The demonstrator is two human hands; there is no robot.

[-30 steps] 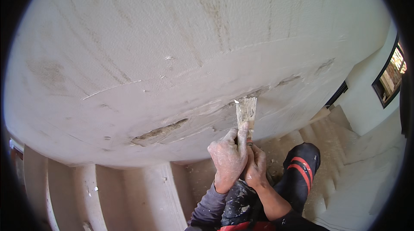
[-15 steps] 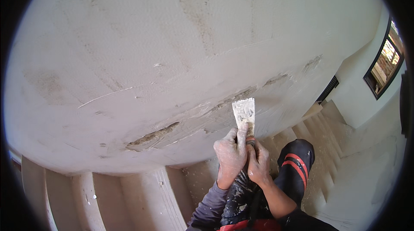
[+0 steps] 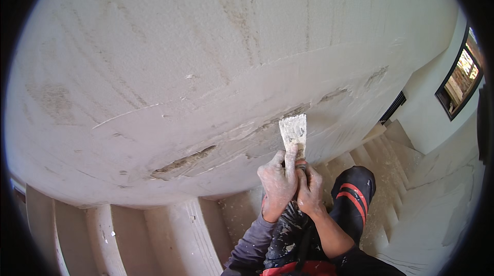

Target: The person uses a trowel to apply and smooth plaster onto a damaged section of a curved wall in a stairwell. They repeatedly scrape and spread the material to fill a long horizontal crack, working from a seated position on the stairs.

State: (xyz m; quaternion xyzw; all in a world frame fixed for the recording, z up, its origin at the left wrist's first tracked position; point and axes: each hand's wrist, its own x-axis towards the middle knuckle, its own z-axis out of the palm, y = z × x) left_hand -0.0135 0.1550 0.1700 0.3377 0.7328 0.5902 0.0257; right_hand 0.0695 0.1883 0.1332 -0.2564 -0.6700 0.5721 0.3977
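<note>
A putty knife (image 3: 294, 131) with a plaster-smeared blade points up and away, in front of the wall. Dusty with plaster, my left hand (image 3: 278, 177) is closed on it, one finger stretched along the base of the blade. My right hand (image 3: 309, 188) wraps round the handle just below and touches the left. Most of the handle is hidden by my fingers. Behind the blade, the pale wall (image 3: 170, 70) has a long streak of rough grey patches, with a gouged hollow (image 3: 184, 161) to the left. Whether the blade touches the wall I cannot tell.
Stairs (image 3: 175, 235) run along the foot of the wall, with more steps (image 3: 383, 168) at the right. My shoe (image 3: 355, 186), dark with red stripes, stands on them. A dark-framed window (image 3: 459, 78) is at the far right. White specks lie on the treads.
The putty knife and both hands have shifted very slightly up and right in the picture. The grip looks the same.
</note>
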